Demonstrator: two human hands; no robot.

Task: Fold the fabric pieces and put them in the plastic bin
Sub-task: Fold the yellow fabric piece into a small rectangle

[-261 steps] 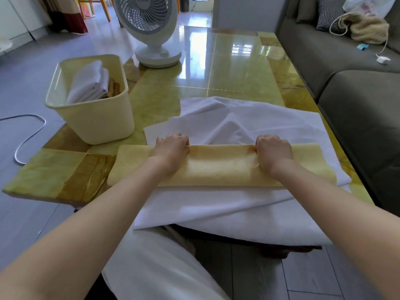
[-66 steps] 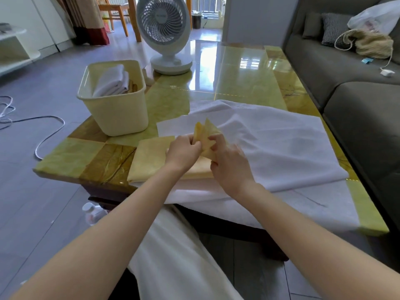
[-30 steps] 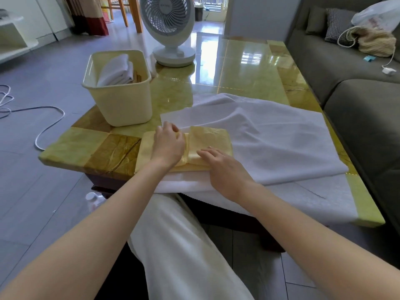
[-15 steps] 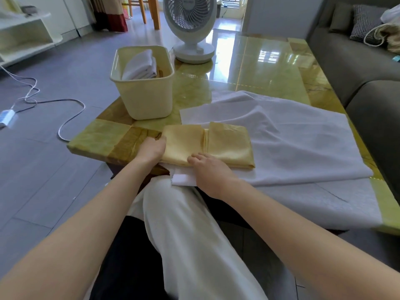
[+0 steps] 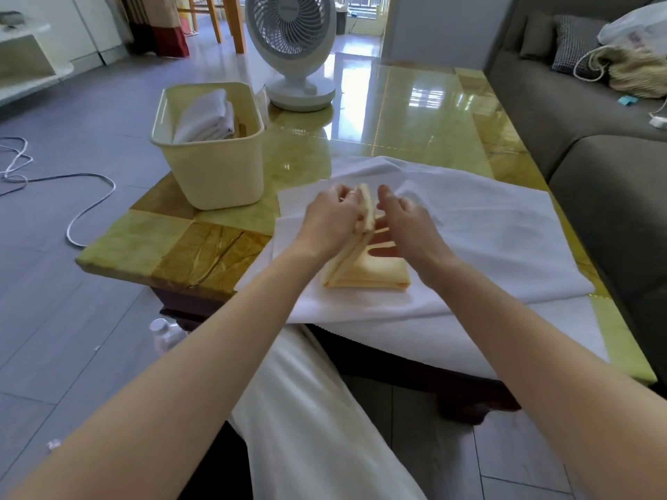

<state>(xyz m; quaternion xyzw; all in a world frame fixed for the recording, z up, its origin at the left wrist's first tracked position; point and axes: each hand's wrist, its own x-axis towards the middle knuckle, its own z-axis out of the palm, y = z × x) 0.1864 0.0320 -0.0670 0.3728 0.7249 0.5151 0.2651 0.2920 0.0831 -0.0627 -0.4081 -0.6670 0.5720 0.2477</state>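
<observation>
My left hand point(image 5: 334, 218) grips one half of the folded yellow fabric piece point(image 5: 375, 274), fingers curled round its edge. That half stands tilted upward like an open book cover. The other half lies flat on the large white fabric sheet point(image 5: 498, 229), which is spread over the glossy green-and-amber stone surface point(image 5: 397, 113). My right hand point(image 5: 408, 225) is just beside the raised flap, gripping nothing, with the fingers straight and loosely spread, reaching in under the flap above the flat half. I cannot tell whether they touch the cloth.

The cream plastic bin point(image 5: 220, 178) stands to the left on the surface, apart from the yellow piece, with folded white fabric point(image 5: 207, 119) upright inside it. Behind it a white round table fan point(image 5: 292, 48) stands on the surface. A grey sofa point(image 5: 577, 113) runs along the right side, and a white cable point(image 5: 90, 207) loops across the floor on the left.
</observation>
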